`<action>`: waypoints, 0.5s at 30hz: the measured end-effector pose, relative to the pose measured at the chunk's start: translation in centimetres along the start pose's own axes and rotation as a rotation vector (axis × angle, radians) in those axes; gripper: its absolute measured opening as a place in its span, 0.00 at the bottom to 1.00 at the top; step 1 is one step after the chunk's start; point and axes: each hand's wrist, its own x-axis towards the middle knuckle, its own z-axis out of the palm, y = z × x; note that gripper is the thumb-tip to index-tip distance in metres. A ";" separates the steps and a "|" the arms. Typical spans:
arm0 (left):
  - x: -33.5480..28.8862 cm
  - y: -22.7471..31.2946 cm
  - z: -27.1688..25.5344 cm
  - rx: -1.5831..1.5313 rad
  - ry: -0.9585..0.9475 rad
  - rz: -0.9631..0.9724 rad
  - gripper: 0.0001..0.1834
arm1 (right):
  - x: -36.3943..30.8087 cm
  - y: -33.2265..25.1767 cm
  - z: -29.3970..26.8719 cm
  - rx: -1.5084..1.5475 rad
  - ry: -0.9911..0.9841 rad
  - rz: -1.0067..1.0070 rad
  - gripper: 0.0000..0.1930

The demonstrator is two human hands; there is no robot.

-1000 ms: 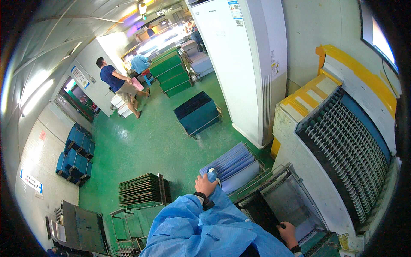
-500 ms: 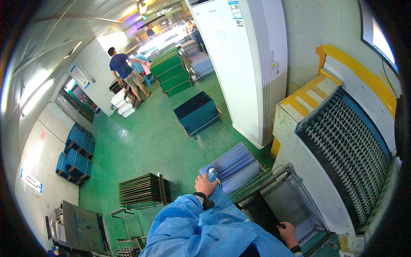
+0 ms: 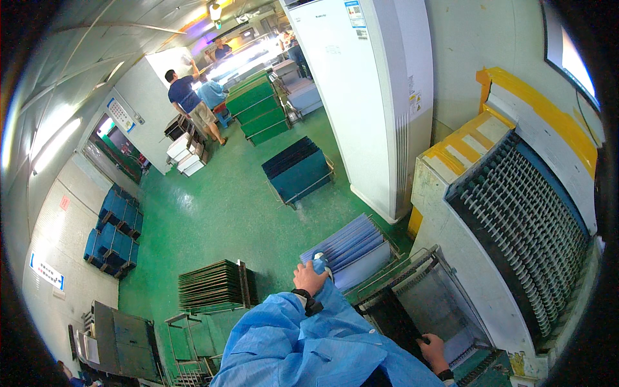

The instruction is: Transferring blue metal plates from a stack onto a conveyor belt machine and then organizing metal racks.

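Observation:
My left hand (image 3: 311, 278), with a dark band at its wrist, is closed beside blue cloth. A small blue-and-white thing (image 3: 320, 263) shows at its fingertips; its kind I cannot make out. Just beyond stands a rack of upright pale blue panels (image 3: 351, 248). Lower right, my right hand (image 3: 433, 351) has its fingers closed on the edge of a black panel-like piece (image 3: 396, 319). That piece lies in a metal-framed rack (image 3: 445, 309) beside the machine. My blue sleeves (image 3: 277, 332) hide part of the space between.
A machine with rows of rollers (image 3: 522, 232) stands close on the right, behind it a tall white cabinet unit (image 3: 361, 109). Racks of dark panels (image 3: 216, 287) and blue panels (image 3: 300, 171) stand on the green floor. People (image 3: 190, 97) are near a lit bench at the back.
At the back, the person in the dark shirt has shifted slightly right and raised an arm. Another person's head and shoulders show more beyond the bench. My hands stay where they were.

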 end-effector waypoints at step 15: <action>0.0 -0.1 0.2 0.001 0.005 -0.012 0.43 | 0.1 -0.3 -0.1 0.014 0.003 0.001 0.19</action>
